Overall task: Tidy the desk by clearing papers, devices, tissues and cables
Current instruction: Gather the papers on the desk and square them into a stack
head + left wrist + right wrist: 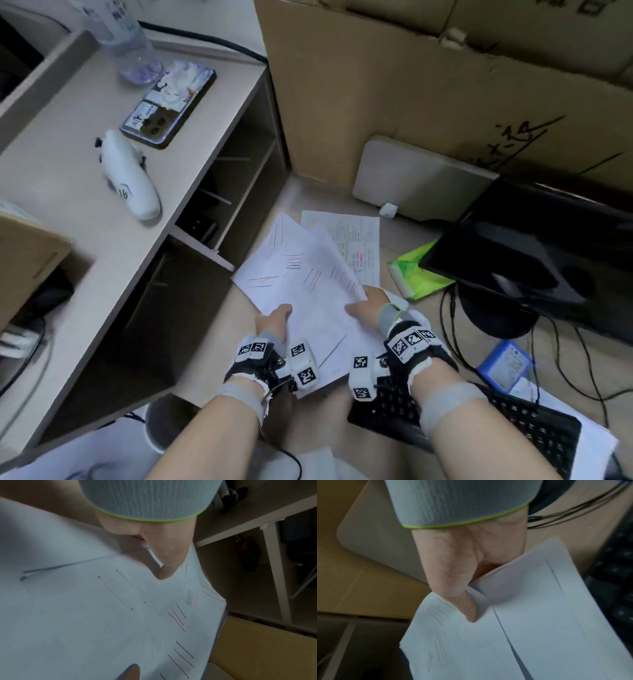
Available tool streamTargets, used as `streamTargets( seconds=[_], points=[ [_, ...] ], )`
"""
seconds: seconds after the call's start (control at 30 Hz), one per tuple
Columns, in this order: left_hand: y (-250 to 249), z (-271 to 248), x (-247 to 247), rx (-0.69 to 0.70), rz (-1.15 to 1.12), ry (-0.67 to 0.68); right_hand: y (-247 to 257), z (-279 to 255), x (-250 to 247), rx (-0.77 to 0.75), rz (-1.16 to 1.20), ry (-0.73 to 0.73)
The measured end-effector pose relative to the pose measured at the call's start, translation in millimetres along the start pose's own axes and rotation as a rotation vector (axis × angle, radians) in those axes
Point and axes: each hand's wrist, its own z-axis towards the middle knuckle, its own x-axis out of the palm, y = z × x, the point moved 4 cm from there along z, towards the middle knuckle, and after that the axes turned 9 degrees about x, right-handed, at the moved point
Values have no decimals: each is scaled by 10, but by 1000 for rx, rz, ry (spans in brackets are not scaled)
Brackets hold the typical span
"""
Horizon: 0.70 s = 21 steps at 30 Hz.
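Both hands hold a loose stack of white papers [308, 284] marked with short red and black pen strokes, lifted above the floor. My left hand [274, 320] pinches the stack's left edge, thumb on top [164, 563]. My right hand [368, 305] grips the right edge, thumb pressed onto the sheets [469, 609]. A printed sheet with coloured highlights [356, 240] lies beneath the stack. The papers [102, 615] fill the left wrist view; several overlapping sheets [513, 628] show in the right wrist view.
A desk [78, 240] at left carries a phone [168, 106], a white controller [132, 174] and a bottle [120, 37]. A cardboard box [428, 85], black monitor [534, 250], green packet [414, 274], blue pack [507, 366], keyboard [513, 418] and cables [555, 342] crowd the floor.
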Motion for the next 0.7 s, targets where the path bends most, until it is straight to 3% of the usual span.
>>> streamTargets(
  seconds=[0.13,0.27,0.4,0.5,0.7],
  points=[
    [-19,-131,-4,55,8,74,-161,-97,-37,-13,222,-79],
    [-227,-192,110,164,65,162,-304,-128,-112,75,396,-204],
    [-295,-133,194,196,133,191,-347,-91,-137,211,210,-257],
    [-258,-41,198,193,218,211,-381,33,-165,254,210,-265],
    [-414,91,320,177,238,220,-351,557,-179,196,292,-334]
  ],
)
